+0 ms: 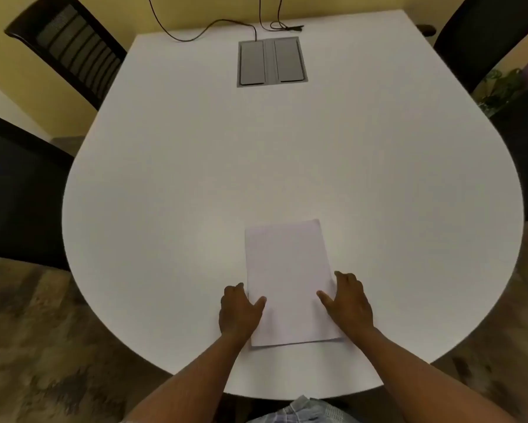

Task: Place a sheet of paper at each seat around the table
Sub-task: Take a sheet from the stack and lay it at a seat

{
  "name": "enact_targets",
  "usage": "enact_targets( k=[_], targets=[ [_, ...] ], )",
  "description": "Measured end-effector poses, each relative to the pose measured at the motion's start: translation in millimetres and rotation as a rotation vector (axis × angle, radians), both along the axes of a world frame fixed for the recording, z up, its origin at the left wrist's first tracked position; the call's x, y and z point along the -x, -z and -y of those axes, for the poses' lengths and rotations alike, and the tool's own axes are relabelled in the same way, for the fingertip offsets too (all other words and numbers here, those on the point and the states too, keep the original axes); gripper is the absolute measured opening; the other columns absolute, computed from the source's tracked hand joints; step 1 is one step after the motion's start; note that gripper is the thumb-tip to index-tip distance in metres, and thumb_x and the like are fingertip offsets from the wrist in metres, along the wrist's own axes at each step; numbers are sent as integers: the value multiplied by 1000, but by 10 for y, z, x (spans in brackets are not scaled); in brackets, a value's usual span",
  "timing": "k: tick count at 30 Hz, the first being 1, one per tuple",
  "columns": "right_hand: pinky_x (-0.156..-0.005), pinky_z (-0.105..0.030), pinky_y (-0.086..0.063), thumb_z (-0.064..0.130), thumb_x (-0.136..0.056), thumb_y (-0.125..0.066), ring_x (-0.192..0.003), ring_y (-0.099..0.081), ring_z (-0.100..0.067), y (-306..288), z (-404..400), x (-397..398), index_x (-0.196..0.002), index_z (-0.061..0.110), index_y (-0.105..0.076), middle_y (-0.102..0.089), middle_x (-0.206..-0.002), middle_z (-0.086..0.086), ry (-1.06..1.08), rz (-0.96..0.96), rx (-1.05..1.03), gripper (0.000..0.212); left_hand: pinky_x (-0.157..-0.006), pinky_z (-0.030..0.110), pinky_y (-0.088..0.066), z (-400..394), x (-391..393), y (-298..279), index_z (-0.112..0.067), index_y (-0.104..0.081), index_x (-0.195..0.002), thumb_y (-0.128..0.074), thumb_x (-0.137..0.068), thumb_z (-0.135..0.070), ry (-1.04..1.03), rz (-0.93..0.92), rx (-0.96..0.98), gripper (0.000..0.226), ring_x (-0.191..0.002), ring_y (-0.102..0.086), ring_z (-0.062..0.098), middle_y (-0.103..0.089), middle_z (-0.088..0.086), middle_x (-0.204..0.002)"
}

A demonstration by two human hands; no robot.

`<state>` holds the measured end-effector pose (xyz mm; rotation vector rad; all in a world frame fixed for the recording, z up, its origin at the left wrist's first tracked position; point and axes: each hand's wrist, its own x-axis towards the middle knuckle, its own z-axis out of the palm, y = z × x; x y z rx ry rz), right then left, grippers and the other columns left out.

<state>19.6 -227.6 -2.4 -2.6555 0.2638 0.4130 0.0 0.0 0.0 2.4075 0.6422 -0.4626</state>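
A thin stack of white paper (pixel 288 270) lies flat on the white table (pixel 195 178), near the front edge in front of me. My left hand (pixel 240 311) rests on the stack's left edge, thumb on top of the paper, fingers curled at its side. My right hand (pixel 349 300) sits on the right edge, thumb laid over the sheet. Both hands grip the stack from either side. No other sheet shows on the table.
A grey cable box (pixel 272 61) is set into the table at the far end, with black cables (pixel 214 29) running to it. Black chairs stand at the far left (pixel 70 47), left (pixel 18 190) and far right (pixel 485 35). A plant (pixel 500 87) stands at right.
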Motion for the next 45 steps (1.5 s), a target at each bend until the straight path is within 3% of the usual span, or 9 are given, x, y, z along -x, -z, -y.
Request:
enact_targets(
  k=[7, 12, 21, 28, 32, 35, 38, 41, 45],
  targets=[
    [-87, -33, -46, 48, -88, -61, -119, -46, -25, 101, -60, 159, -134, 11, -40, -47, -128, -9, 100, -81, 5, 63, -90, 40, -47, 182, 19, 84, -10, -50, -123, -70, -77, -56, -27, -146, -132, 68, -116, -53, 31, -52, 12, -123],
    [-84, -32, -48, 44, -87, -65, -113, -48, -24, 139, -68, 147, -124, 11, -48, -50, -122, -8, 121, -64, 31, 53, -90, 37, -46, 306, 17, 108, -11, -51, -122, -68, -80, -52, -29, -139, -244, 61, -114, -53, 28, -55, 10, -122],
    [-82, -36, -47, 38, -82, -72, -114, -50, -26, 190, -113, 111, -123, 13, -49, -54, -119, -7, 230, -93, -18, 53, -89, 35, -48, 393, 51, 107, -12, -48, -129, -70, -85, -39, -52, -58, -223, 56, -114, -55, 26, -53, 9, -124],
    [-79, -35, -46, 36, -80, -74, -112, -49, -25, 215, -117, 80, -118, 15, -51, -52, -118, -6, 274, -124, -49, 49, -80, 35, -47, 398, 59, 87, -10, -56, -119, -57, -95, -22, -156, 54, -81, 27, -102, -61, 28, -59, 10, -118],
    [-81, -37, -47, 37, -81, -72, -115, -48, -27, 224, -83, 100, -123, 13, -49, -50, -121, -8, 286, -118, -64, 55, -74, 29, -41, 334, 36, 81, -9, -60, -107, -52, -96, -16, -224, 107, 84, 15, -85, -55, 20, -66, 9, -105],
    [-83, -38, -46, 42, -83, -69, -116, -48, -27, 217, -44, 112, -125, 12, -49, -51, -122, -8, 305, -111, -96, 55, -82, 29, -45, 231, 9, 49, -8, -63, -111, -55, -96, -16, -329, 98, 274, 19, -91, -58, 20, -67, 8, -107],
    [-87, -38, -45, 45, -86, -63, -116, -49, -27, 208, 11, 133, -123, 11, -53, -52, -123, -8, 326, -98, -167, 51, -96, 40, -51, 133, -5, -3, -7, -63, -117, -58, -94, -16, -400, 61, 432, 26, -102, -63, 25, -67, 8, -112],
    [-86, -34, -46, 44, -88, -60, -105, -54, -24, 185, 60, 146, -114, 12, -57, -53, -119, -6, 378, -102, -266, 40, -99, 44, -50, 61, -3, -52, -7, -63, -116, -59, -94, -16, -442, 61, 524, 24, -104, -64, 25, -68, 7, -112],
    [-73, -27, -44, 43, -89, -58, -84, -57, -13, 111, 80, 162, -99, 20, -56, -61, -103, 1, 445, -145, -379, 25, -83, 33, -53, -18, 32, -113, -19, -63, -101, -60, -95, -17, -468, 77, 604, 7, -92, -65, 17, -69, 1, -103]
  ],
)
